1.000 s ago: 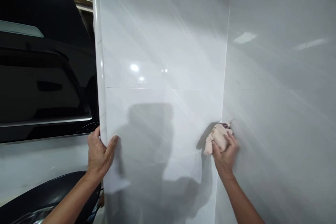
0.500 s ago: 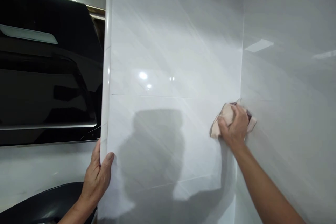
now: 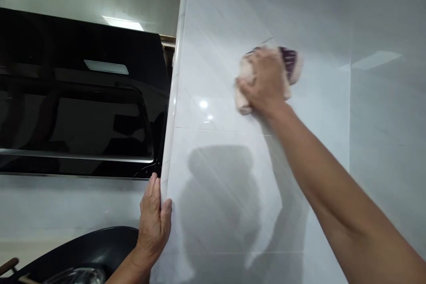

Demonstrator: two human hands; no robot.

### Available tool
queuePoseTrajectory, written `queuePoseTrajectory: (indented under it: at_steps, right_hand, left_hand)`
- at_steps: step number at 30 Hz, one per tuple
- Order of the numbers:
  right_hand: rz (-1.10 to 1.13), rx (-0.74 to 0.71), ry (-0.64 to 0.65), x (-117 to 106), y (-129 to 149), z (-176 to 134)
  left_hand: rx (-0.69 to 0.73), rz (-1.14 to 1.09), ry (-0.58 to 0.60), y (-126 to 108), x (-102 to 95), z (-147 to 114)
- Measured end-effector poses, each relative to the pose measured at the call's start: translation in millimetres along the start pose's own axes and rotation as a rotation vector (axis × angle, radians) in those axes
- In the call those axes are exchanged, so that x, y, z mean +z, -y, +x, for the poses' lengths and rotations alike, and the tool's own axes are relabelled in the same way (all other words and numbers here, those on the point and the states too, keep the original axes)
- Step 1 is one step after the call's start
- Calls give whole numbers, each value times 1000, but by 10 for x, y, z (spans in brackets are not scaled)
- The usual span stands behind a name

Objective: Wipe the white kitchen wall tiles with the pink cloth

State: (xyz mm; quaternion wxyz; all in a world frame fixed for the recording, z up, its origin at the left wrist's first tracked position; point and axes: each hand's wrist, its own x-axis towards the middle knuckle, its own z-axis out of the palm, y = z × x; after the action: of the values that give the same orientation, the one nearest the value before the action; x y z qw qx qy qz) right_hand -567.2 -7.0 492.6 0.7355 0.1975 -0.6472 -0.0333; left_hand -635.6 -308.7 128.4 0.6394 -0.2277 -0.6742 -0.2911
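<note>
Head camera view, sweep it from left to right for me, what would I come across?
Black pan, left hand, pale cloth held in the right hand, wall corner.

kitchen w/ blk range hood [image 3: 80, 113], blk pan [image 3: 108, 246], tiled wall [image 3: 226, 115]

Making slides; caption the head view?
Right hand holds cream-purple cloth against glossy white tiled wall; left hand touches edge.

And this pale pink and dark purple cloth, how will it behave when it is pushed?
The pale pink and dark purple cloth is probably floppy, as it bunches beneath the right hand. It likely slides easily: the white tiled wall looks glossy.
</note>
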Motion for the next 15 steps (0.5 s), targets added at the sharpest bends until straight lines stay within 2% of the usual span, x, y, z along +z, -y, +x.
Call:
queuePoseTrajectory:
  at_steps: [3, 5, 7, 8, 9, 11, 15]
  right_hand:
    - [100, -273, 43, 268, 838, -242]
    - [182, -480, 87, 411, 1274, -485]
    - [229, -669, 158, 506, 1523, -707]
    - [237, -731, 196, 528, 1563, -792]
    - [235, -755, 224, 527, 1542, -854]
    - [229, -697, 222, 453, 1333, -916]
    - [174, -399, 95, 47, 439, -974]
  left_hand:
    - [154, 78, -78, -71, -14, 74]
    - [223, 87, -111, -170, -41, 146]
    - [275, 64, -113, -282, -75, 232]
    - [308, 48, -108, -332, -92, 280]
    - [341, 39, -99, -373, -108, 329]
    - [414, 45, -66, -414, -130, 430]
    - [519, 100, 60, -359, -136, 603]
